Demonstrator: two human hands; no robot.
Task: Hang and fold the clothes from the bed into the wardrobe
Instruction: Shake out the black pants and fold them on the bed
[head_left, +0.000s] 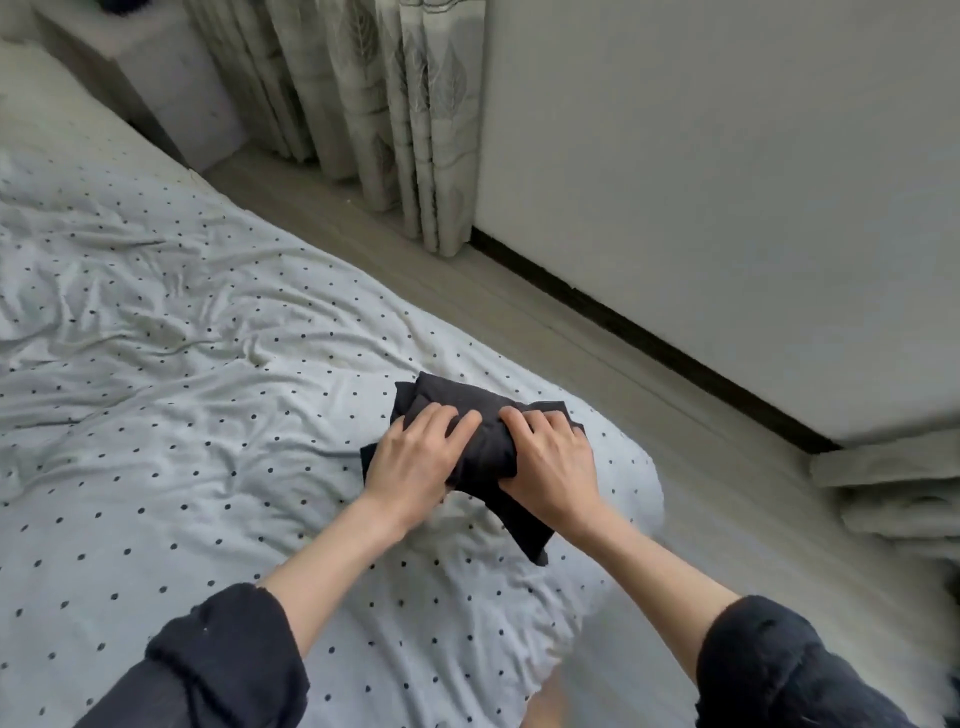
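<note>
A small black folded garment (485, 447) lies near the right corner of the bed (182, 364), which has a pale cover with dark dots. My left hand (415, 457) grips the garment's left side, fingers curled over its top and thumb under the edge. My right hand (553, 462) grips its right side the same way. A flat black end of the garment (530, 535) sticks out toward me under my right wrist. The white wardrobe (727, 208) stands to the right, its front shut.
A strip of pale wooden floor (519, 312) runs between the bed and the wardrobe. Leaf-patterned curtains (389, 104) hang at the back. A white bedside cabinet (171, 88) stands at the top left. Folded light fabric (893, 493) lies at the right edge.
</note>
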